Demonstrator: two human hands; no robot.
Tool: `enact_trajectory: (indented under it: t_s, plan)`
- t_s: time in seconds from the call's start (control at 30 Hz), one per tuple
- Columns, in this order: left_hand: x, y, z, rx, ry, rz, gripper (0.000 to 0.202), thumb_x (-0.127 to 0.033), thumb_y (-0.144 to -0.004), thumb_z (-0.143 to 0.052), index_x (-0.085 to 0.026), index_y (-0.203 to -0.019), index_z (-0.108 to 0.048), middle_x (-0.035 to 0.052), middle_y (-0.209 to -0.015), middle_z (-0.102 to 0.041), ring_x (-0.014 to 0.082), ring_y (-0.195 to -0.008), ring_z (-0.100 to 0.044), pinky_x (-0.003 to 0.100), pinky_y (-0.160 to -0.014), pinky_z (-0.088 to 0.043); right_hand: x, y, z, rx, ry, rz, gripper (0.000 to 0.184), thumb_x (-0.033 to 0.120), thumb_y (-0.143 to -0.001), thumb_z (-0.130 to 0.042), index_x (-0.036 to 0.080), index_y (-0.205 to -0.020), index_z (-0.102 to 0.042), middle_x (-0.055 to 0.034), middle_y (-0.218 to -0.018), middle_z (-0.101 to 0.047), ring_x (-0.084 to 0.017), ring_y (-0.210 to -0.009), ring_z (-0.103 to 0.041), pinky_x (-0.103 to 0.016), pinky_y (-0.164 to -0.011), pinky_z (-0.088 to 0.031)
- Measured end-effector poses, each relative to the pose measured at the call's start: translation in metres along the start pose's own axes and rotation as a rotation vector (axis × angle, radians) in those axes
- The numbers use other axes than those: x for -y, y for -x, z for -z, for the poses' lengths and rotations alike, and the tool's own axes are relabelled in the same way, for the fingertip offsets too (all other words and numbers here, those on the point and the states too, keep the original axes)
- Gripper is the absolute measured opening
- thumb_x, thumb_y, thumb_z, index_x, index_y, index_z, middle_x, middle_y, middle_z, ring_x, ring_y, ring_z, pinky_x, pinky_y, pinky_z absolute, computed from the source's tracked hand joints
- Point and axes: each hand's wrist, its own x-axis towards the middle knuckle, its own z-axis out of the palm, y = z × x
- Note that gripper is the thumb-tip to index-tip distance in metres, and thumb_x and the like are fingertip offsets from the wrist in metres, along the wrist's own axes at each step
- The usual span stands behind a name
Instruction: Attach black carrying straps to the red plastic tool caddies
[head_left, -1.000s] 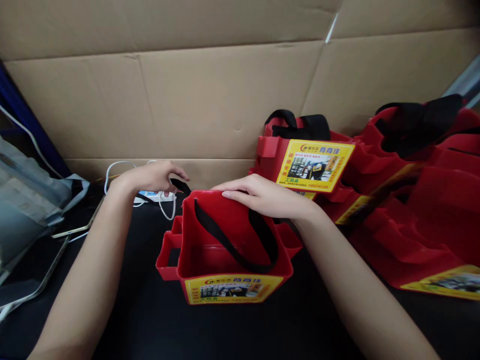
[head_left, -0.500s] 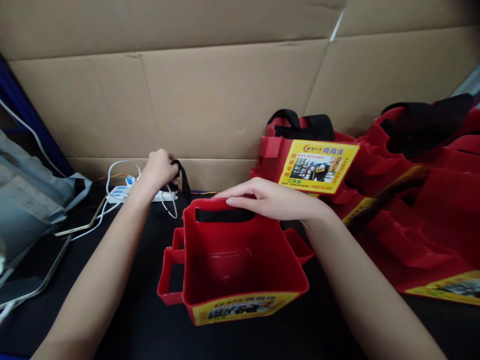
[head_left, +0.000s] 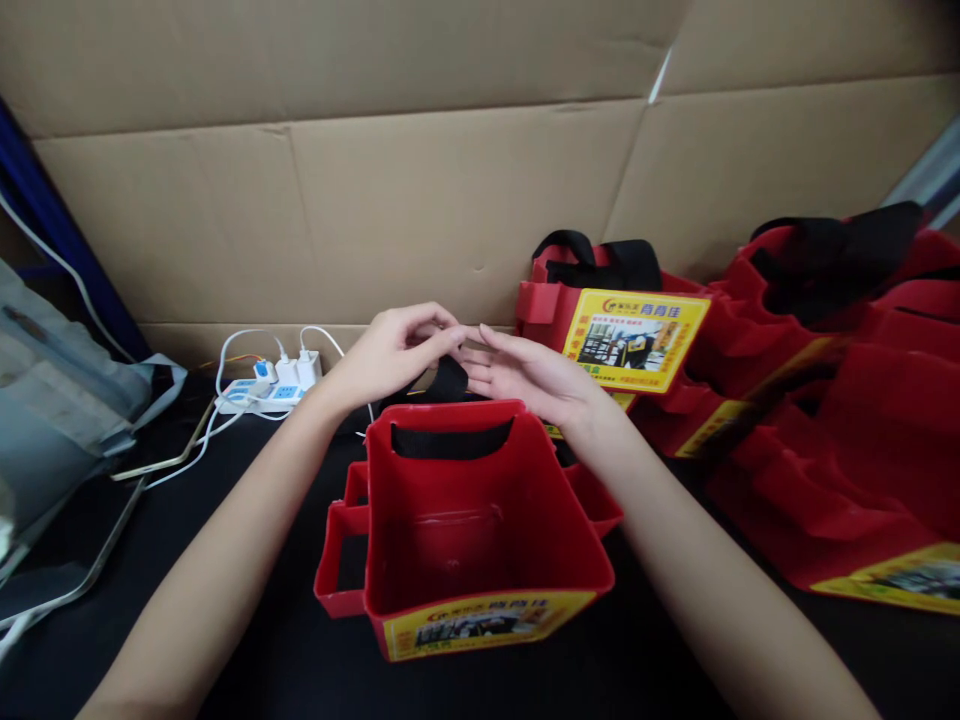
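Observation:
A red plastic tool box (head_left: 480, 490) stands upright in front of me, its inside bare and a yellow label on its front. Black webbing runs through the slot in its back wall. Behind that wall, my left hand (head_left: 401, 350) is closed on the black strap (head_left: 444, 382), which hangs in a loop under the fingers. Just to the right, my right hand (head_left: 529, 375) has its fingers stretched out and its palm turned toward the left hand. The fingertips of both hands meet or overlap above the back rim; some of them are hidden.
Several more red tool boxes (head_left: 795, 400) with black straps are gathered on the right. At the left back lies a white power strip (head_left: 274, 395) with plugs and cables, beside a grey plastic bag (head_left: 60, 380). Cardboard (head_left: 420, 210) lines the back of the black table.
My left hand has moved right, bringing the strap behind the box. My right hand has left the back rim and turned its palm to the left hand. The box stays in place.

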Motion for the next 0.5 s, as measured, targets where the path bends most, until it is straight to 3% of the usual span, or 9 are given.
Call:
enact_trajectory:
  t_s: [0.1,0.2,0.3,0.37,0.5]
  plan:
    - [0.001,-0.001,-0.001,-0.083,0.017,0.074,0.012,-0.018,-0.068,-0.058,-0.012,-0.077,-0.052,0.0007,-0.073,-0.056,0.0091,-0.067,-0.053,0.020,-0.063,-0.041,-0.002,0.002,-0.008,0.021,0.028,-0.017,0.026,0.020,-0.084,-0.050,0.019,-0.109,-0.055,-0.0041,-0.091,-0.062,-0.010,-0.081,-0.058,-0.024,-0.077,-0.049]
    - [0.001,0.000,0.000,-0.048,-0.003,0.109,0.015,-0.008,-0.062,-0.054,-0.015,-0.068,-0.042,-0.0045,-0.063,-0.042,0.0061,-0.058,-0.042,0.017,-0.053,-0.033,-0.008,0.002,-0.017,0.037,0.011,-0.032,0.027,0.014,-0.083,-0.050,0.021,-0.109,-0.054,-0.0026,-0.090,-0.061,-0.008,-0.078,-0.058,-0.022,-0.075,-0.049]
    - [-0.003,0.001,-0.001,0.130,0.000,0.086,0.022,-0.005,-0.059,-0.049,-0.018,-0.065,-0.032,-0.0052,-0.063,-0.033,0.0061,-0.057,-0.033,0.018,-0.051,-0.027,-0.013,-0.003,-0.021,0.009,-0.072,-0.003,0.019,0.014,-0.083,-0.049,0.018,-0.100,-0.056,-0.0037,-0.096,-0.061,-0.009,-0.083,-0.059,-0.023,-0.079,-0.049]
    - [-0.005,0.003,0.001,0.263,-0.037,0.050,0.025,-0.004,-0.057,-0.046,-0.018,-0.064,-0.027,-0.0045,-0.065,-0.030,0.0067,-0.058,-0.029,0.019,-0.053,-0.026,-0.014,-0.008,-0.018,-0.080,-0.140,0.084,0.017,0.014,-0.082,-0.048,0.017,-0.097,-0.056,-0.0033,-0.100,-0.062,-0.010,-0.091,-0.058,-0.023,-0.084,-0.048]
    - [0.002,0.011,0.028,0.569,-0.165,0.146,0.023,-0.005,-0.055,-0.044,-0.018,-0.062,-0.026,-0.0041,-0.063,-0.027,0.0074,-0.057,-0.026,0.020,-0.051,-0.022,-0.011,-0.019,0.001,-0.319,-0.221,0.331,0.015,0.012,-0.081,-0.049,0.020,-0.093,-0.054,0.0014,-0.101,-0.062,-0.006,-0.104,-0.054,-0.019,-0.093,-0.043]
